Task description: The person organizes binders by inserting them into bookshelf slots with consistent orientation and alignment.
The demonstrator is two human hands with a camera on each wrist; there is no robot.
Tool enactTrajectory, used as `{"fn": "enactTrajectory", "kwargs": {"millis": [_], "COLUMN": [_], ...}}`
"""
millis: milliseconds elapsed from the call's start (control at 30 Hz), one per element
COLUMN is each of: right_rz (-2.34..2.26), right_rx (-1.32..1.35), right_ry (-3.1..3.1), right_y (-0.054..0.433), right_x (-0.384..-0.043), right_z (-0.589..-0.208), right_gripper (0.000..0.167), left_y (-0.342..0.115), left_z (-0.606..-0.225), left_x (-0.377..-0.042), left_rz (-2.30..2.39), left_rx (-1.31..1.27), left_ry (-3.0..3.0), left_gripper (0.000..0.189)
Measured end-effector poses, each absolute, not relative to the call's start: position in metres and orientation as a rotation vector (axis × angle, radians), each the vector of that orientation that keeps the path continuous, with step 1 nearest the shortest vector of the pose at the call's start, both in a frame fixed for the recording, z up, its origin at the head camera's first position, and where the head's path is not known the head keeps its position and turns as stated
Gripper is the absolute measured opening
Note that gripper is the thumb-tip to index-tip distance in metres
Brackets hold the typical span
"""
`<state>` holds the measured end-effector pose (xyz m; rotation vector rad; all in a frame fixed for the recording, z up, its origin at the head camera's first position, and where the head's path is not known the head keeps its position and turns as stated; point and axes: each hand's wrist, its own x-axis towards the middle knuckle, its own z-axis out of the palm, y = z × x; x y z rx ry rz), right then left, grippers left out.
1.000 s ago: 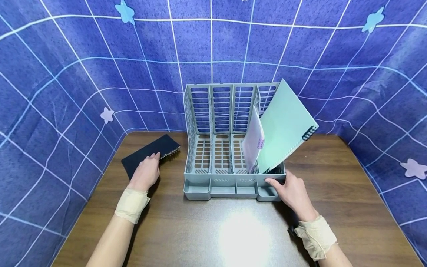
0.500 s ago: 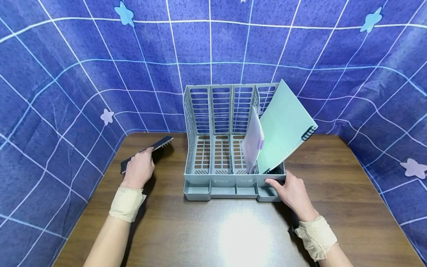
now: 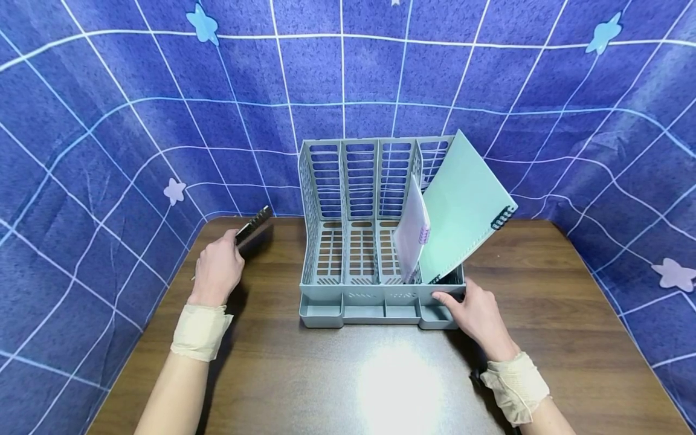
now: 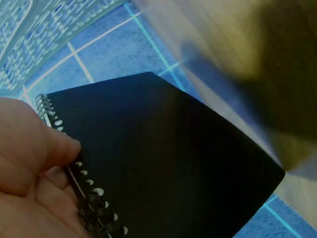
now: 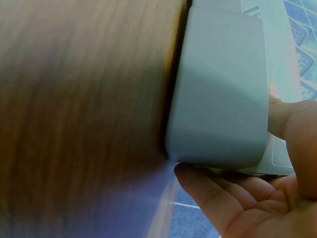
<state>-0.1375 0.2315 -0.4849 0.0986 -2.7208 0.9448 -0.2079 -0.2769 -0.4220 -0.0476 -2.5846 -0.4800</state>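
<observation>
My left hand (image 3: 217,269) pinches a black spiral notebook (image 4: 148,148) along its bound edge, thumb on the cover. In the head view the notebook stands nearly edge-on, mostly hidden behind that hand. A grey-blue file organizer (image 3: 359,293) with upright slots is at the centre of the table. My right hand (image 3: 481,317) grips its front right corner, thumb over the front wall and fingers along the side. In the rightmost slot a mint-green spiral notebook (image 3: 464,202) leans to the right. A smaller lilac spiral notebook (image 3: 411,232) stands tilted to its left.
The wooden table (image 3: 565,326) extends on both sides of the organizer. Behind it hangs a blue cloth (image 3: 348,72) with grid lines and stars. A row of shallow front trays (image 3: 321,311) runs along the organizer's base. A bright glare lies on the table in front.
My left hand has raised the black notebook from lying flat on the table to nearly edge-on, shifting slightly left. My right hand and the organizer have stayed put.
</observation>
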Motion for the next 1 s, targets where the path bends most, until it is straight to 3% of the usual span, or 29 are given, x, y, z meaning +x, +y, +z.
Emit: {"fn": "enactTrajectory", "kwargs": {"millis": [1000], "right_rz": [0.950], "right_rx": [0.102], "right_ry": [-2.727], "right_y": [0.231], "right_x": [-0.136], "right_z": [-0.484], "right_gripper": [0.041], "left_y": [-0.254], "left_z": [-0.370], "left_x": [-0.192], "left_rz": [-0.825], "left_rx": [0.050], "left_ry": [-2.192], "left_gripper": [0.030]}}
